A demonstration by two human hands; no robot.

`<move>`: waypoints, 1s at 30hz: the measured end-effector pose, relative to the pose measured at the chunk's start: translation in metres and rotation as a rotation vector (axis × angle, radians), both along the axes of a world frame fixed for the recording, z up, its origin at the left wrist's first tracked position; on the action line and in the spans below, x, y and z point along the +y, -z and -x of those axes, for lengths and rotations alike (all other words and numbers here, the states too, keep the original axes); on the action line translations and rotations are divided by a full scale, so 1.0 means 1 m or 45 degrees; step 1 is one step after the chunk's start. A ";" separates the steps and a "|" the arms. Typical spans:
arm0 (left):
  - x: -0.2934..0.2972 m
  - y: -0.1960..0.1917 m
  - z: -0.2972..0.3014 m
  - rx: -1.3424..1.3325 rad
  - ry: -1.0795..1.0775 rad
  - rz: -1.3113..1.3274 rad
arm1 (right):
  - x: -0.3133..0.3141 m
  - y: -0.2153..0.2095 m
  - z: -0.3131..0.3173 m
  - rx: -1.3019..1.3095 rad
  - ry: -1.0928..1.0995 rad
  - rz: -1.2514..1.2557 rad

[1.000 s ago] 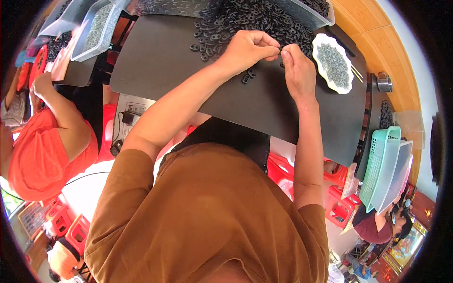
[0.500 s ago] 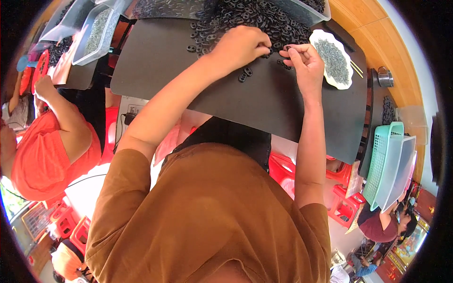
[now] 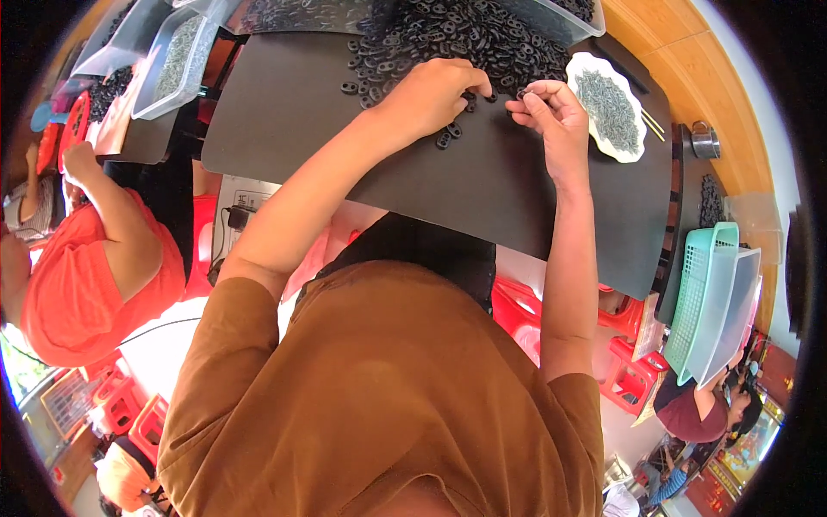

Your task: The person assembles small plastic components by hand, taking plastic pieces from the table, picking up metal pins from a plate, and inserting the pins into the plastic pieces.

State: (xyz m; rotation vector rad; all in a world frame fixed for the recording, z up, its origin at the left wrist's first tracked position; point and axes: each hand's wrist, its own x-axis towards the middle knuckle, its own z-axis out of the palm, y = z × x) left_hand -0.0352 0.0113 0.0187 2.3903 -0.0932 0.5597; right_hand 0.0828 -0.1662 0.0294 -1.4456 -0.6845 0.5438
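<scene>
My right hand [image 3: 560, 121] pinches a small dark piece [image 3: 521, 94] between thumb and forefinger, just above the table. To its left, my left hand [image 3: 435, 96] is curled low over the table, forefinger and thumb bent around a black two-hole plastic piece [image 3: 470, 104]; its grip is partly hidden. Another piece [image 3: 491, 97] lies by the left forefinger's tip. Below that hand, a few two-hole pieces [image 3: 448, 136] sit close together. Beyond both hands spreads a large pile of such black pieces [image 3: 465, 39], shaped like cord locks.
Right of my right hand stands a white scalloped dish [image 3: 633, 155] of small grey metal parts, with thin sticks [image 3: 653, 125] alongside. A clear bin [image 3: 586, 30] borders the pile. A metal cup [image 3: 704, 140] and green basket [image 3: 689, 302] are farther right. Someone in red [image 3: 95, 267] sits left.
My left hand has shifted slightly down and left from the pile's edge, its fingers opening a little. The right hand keeps its pinch and has barely moved.
</scene>
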 end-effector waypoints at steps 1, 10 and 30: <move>0.000 0.000 0.000 0.000 -0.001 0.000 | 0.000 0.001 0.000 0.000 -0.001 0.000; 0.004 -0.007 0.003 0.116 -0.048 0.389 | 0.004 0.005 0.007 0.038 -0.137 0.019; -0.002 -0.004 -0.007 0.264 0.170 0.471 | -0.004 0.001 -0.004 0.008 0.051 -0.041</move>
